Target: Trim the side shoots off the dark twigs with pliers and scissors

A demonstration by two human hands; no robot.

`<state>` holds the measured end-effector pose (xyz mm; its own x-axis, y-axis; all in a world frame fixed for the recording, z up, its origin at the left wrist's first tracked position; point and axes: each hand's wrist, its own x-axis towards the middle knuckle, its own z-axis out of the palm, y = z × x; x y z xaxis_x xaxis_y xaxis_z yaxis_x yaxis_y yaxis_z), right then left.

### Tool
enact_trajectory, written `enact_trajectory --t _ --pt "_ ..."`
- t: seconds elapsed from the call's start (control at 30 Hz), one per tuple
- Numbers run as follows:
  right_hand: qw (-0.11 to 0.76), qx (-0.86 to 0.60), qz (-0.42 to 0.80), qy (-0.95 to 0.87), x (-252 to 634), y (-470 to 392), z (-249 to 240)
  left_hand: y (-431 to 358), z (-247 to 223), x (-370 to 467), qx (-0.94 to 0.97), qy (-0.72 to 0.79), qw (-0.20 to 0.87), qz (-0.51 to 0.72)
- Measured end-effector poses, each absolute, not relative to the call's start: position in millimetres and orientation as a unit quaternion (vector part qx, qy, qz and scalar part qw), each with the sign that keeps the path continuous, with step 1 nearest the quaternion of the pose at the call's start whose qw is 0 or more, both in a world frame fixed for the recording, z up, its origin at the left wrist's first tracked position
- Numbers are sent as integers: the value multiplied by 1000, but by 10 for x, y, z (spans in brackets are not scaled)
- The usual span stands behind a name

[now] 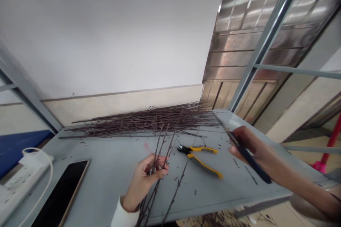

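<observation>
In my left hand (150, 173), at the front middle of the grey table (106, 156), several thin dark twigs (170, 145) are gripped between fingers and thumb. My right hand (246, 143) is closed around a dark-handled tool (249, 158), whose thin tip points up and to the left; its exact type is unclear. Between my hands, cutters (202, 165) with yellow and black handles lie on the table with their handles spread. Behind them a large bundle of dark twigs (144, 120) stretches along the wall.
A black phone (62, 195) lies at the front left beside a white power strip (23, 184) with a white cable. Grey metal posts (266, 42) rise at both table sides. Small twig bits dot the tabletop, and more twigs (218, 219) lie on the floor.
</observation>
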<state>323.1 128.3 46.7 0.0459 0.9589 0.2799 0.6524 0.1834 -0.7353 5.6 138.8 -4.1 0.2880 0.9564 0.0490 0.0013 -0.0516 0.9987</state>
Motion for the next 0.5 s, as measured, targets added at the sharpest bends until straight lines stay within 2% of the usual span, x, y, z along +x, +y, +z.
enact_trajectory --t 0.1,0.33,0.5 --pt "326 -593 170 -716 2989 1229 593 1363 -29 52 579 421 539 444" --pt "224 -548 223 -774 2751 1198 697 1315 -85 42 553 423 549 463" --pt "203 -510 256 -796 2759 1214 709 1301 -82 26 559 415 560 449"
